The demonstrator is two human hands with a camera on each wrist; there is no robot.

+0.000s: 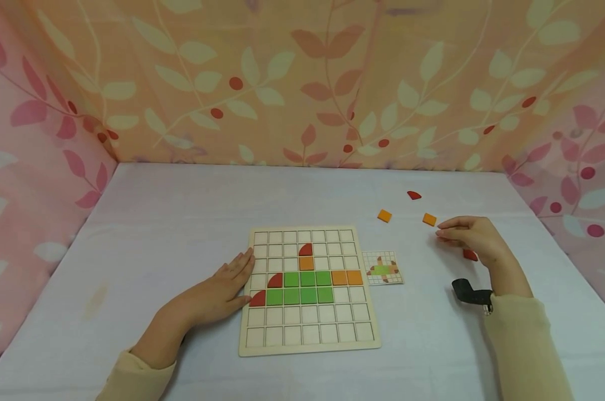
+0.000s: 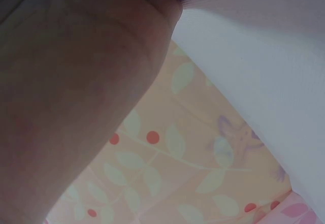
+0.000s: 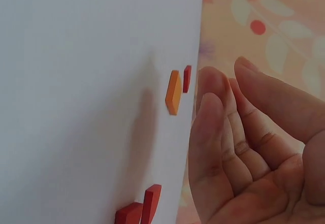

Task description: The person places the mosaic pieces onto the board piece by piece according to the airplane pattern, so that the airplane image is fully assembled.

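A pale grid board (image 1: 309, 334) lies on the table with green, orange and red pieces set in its squares. My left hand (image 1: 219, 287) rests flat along the board's left edge, fingers nearly straight. Over to the right, my right hand (image 1: 470, 236) hovers above the cloth with gently bent fingers and holds nothing. Just beyond its fingertips lies an orange square tile (image 1: 429, 219), apart from them in the right wrist view. A red quarter-round piece (image 1: 470, 255) is partly hidden under that hand. In the left wrist view, only part of the left hand (image 2: 86, 71) shows.
Another orange tile (image 1: 384, 215) and a red quarter-round piece (image 1: 414, 195) lie farther back. A small pattern card (image 1: 383, 268) sits against the board's right side. A black wrist-camera mount (image 1: 470, 292) is at the right wrist. Leaf-patterned cloth walls (image 1: 302, 83) enclose the table.
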